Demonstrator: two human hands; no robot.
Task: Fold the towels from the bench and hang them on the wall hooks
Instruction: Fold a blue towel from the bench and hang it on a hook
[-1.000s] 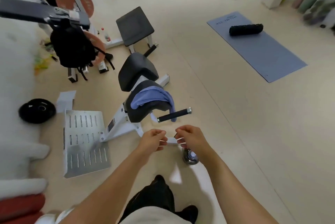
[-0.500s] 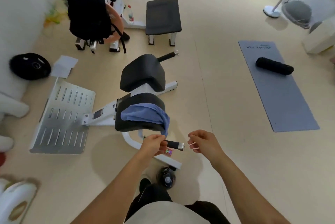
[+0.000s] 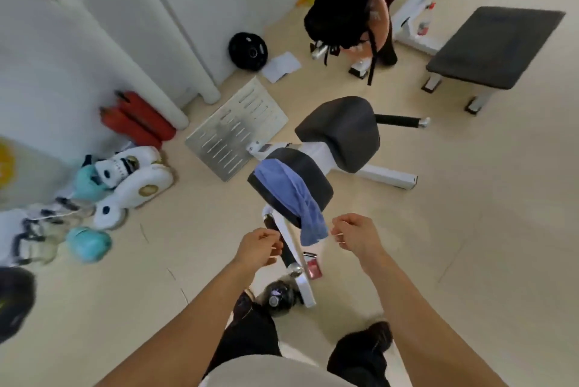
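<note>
While held low in front of the body, curled shut: left hand and right hand, fingers closed with nothing big inside, maybe thin white strings, too small to tell. Hung between and just past them: blue towel, draped over the black padded bench seat, one end dangling down. Stood farther back: flat black bench. Lay by the wall: metal plate and black weight disc.

We saw a blue towel over the bench's black pad, a slotted silver footplate, red rolls, teal gloves and a beige floor.
</note>
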